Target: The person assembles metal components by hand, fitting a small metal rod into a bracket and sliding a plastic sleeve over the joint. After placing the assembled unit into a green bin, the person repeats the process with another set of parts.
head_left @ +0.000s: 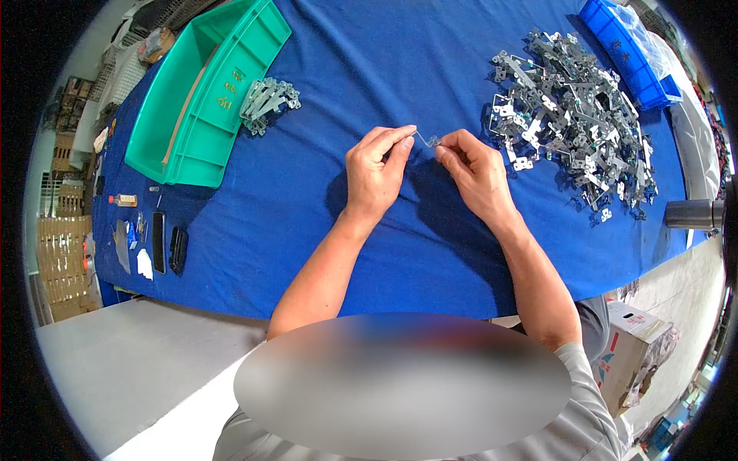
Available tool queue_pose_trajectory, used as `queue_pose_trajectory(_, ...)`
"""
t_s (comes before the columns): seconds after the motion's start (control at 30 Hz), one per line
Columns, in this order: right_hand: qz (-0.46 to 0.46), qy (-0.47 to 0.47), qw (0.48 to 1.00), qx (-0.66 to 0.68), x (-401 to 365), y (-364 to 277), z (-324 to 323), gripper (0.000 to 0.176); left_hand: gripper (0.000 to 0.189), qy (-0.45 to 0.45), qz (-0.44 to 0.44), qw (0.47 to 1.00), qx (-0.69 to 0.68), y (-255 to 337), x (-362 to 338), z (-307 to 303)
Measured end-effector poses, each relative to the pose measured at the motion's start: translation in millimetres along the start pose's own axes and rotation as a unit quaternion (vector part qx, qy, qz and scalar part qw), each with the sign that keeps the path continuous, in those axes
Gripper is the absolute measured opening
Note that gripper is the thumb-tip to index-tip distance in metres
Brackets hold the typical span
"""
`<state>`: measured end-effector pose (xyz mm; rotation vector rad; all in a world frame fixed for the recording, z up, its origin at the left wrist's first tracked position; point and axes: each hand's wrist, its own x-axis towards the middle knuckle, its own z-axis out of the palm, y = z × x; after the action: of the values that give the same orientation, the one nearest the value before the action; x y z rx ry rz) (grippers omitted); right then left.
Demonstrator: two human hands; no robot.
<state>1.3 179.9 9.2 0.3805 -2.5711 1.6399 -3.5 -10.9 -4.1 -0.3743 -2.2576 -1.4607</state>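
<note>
Over the middle of the blue cloth (323,69), a small thin metal bracket (424,141) spans the gap between my two hands. My left hand (377,170) pinches its left end between thumb and index finger. Its right end, with a small plate, is pinched by my right hand (475,170). To the right of my right hand lies a large loose heap of similar metal brackets (584,115). A smaller, more orderly stack of brackets (267,104) lies to the upper left, beside the green bin.
A green plastic bin (227,146) stands at the upper left, and a blue crate (634,65) at the upper right. A small bottle (123,200), a black phone-like object (159,242) and a dark case (178,250) lie at the left. A metal cylinder (689,214) is at the right edge.
</note>
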Motion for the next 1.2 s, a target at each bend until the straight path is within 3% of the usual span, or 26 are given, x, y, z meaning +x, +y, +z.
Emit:
queue_pose_trajectory(0.2,0.083,0.004,0.992,0.094,1.6,0.2,1.4,0.015,0.017,0.015,0.014,1.000,0.013,7.2,0.5,1.7)
queue_pose_trajectory(0.4,0.037,-0.015,0.999,0.034,2.3,2.6,-0.5,0.016,0.015,-0.003,0.045,0.998,0.034,5.1,-1.2,4.4)
queue_pose_trajectory(0.5,-0.044,0.028,0.998,-0.033,2.0,2.6,-0.1,0.015,0.012,-0.013,0.048,0.998,0.028,10.3,0.5,3.1)
queue_pose_trajectory(0.6,-0.067,0.085,0.994,0.013,4.9,7.8,0.8,0.014,0.014,-0.034,0.048,0.998,0.033,8.0,-1.2,3.1)
queue_pose_trajectory(0.7,0.031,0.083,0.986,0.140,5.1,2.0,-2.0,0.014,0.016,-0.024,-0.055,0.998,-0.005,4.9,-2.8,2.7)
queue_pose_trajectory(0.8,0.074,-0.007,0.987,0.146,1.1,-5.2,-2.7,0.016,0.019,-0.012,-0.173,0.979,-0.103,1.4,-2.2,2.3)
queue_pose_trajectory(1.1,0.034,-0.021,0.997,0.070,-0.1,-3.3,0.8,0.017,0.018,-0.016,-0.135,0.986,-0.093,-0.1,-4.0,3.5)
queue_pose_trajectory(1.2,0.021,-0.010,1.000,0.015,0.2,-2.0,-1.1,0.016,0.017,-0.008,-0.031,0.999,-0.019,-1.7,-0.8,-0.1)
